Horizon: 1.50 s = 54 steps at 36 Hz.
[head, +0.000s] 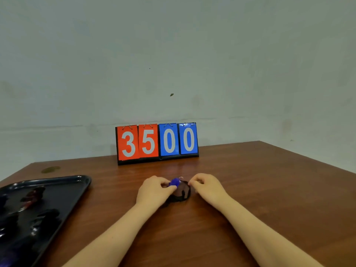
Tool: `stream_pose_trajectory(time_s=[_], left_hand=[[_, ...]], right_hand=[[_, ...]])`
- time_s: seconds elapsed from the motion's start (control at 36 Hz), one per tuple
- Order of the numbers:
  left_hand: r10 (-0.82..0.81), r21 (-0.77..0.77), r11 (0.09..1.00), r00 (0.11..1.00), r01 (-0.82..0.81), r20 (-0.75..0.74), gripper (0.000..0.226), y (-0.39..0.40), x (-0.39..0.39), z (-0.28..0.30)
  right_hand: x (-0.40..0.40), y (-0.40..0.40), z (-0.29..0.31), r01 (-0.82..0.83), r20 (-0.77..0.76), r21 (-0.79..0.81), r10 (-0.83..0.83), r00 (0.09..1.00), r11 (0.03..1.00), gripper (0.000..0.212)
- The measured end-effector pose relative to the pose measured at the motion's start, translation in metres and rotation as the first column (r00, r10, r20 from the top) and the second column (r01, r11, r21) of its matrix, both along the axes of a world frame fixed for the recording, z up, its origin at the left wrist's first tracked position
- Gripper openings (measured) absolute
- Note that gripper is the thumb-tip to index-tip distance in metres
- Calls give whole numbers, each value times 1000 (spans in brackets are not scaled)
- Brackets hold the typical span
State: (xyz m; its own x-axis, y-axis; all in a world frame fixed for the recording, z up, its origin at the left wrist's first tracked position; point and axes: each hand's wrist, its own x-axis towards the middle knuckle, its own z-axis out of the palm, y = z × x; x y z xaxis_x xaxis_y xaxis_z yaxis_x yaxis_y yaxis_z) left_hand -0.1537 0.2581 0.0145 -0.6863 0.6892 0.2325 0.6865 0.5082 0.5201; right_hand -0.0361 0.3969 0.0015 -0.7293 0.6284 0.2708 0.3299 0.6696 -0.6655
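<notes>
On the brown wooden table (250, 189) my two hands meet over a small dark sheer pouch (182, 192) lying flat. My left hand (154, 189) pinches a small blue piece (175, 182) at the pouch's far edge. My right hand (206, 187) has its fingers curled at the same edge, pinching something thin and pale, perhaps a drawstring; it is too small to tell. Part of the pouch is hidden under both hands.
A black tray (77, 182) at the left edge holds several dark pouch-like items, one reddish (32, 195). A flip scoreboard (158, 141) reading 3500 stands at the back against a pale wall. The table's right edge runs diagonally at the far right.
</notes>
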Motion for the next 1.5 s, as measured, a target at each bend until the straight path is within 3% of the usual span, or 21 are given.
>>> stream_pose_trajectory(time_s=[0.11,0.22,0.31,0.39,0.5,0.58,0.67,0.72,0.86,0.92,1.03,1.17,1.22,1.28,1.36,1.44,1.5], left_hand=[[-39,229,973,990,6,138,36,-17,-5,15],[-126,457,889,939,-37,320,22,-40,-9,31],[-134,532,839,904,-115,407,18,-54,-12,26],[-156,557,802,825,-216,544,10,-65,-16,16],[-206,595,764,782,-247,588,10,-70,-20,15],[-213,609,747,773,-266,598,11,-71,-22,16],[-225,628,714,750,-308,623,10,-71,-30,15],[-227,629,689,716,-361,660,9,-69,-35,16],[-232,589,638,606,-496,761,22,-65,-47,12],[-264,592,603,567,-534,780,28,-64,-51,10],[-306,623,517,553,-587,775,33,-65,-56,11],[-277,627,437,567,-645,776,32,-74,-62,10],[-231,631,435,598,-642,768,34,-76,-63,9],[-204,633,432,615,-642,762,35,-77,-63,7],[-204,638,412,616,-651,761,33,-81,-61,7],[-238,643,412,605,-646,760,27,-85,-57,9],[-286,661,424,601,-619,746,23,-87,-53,11]], right_hand=[[1,-3,2,10,-67,10,-9,998,1000,14],[-1,-12,8,-25,-96,37,28,995,999,21],[-6,-22,14,-64,-111,11,65,992,998,28],[-20,-37,23,-163,-130,-65,154,979,984,29],[-46,-62,26,-270,-180,-183,238,955,945,37],[-63,-74,20,-235,-106,-130,223,969,963,43],[-74,-76,13,-169,-34,-10,169,985,986,18],[-74,-76,11,-175,-73,-32,172,982,984,18],[-64,-78,21,-247,-276,-281,169,946,927,32],[-58,-76,28,-297,-283,-369,198,939,881,30],[-45,-72,39,-428,-408,-612,199,891,664,18],[-32,-57,52,-555,-653,-705,-99,751,442,17],[-27,-48,56,-592,-698,-703,-221,682,394,19],[-24,-40,57,-577,-712,-694,-286,642,432,20],[-21,-35,57,-429,-692,-679,-325,645,595,21],[-20,-35,54,-106,-594,-577,-327,735,810,24],[-20,-33,47,160,-483,-332,-313,818,930,30]])
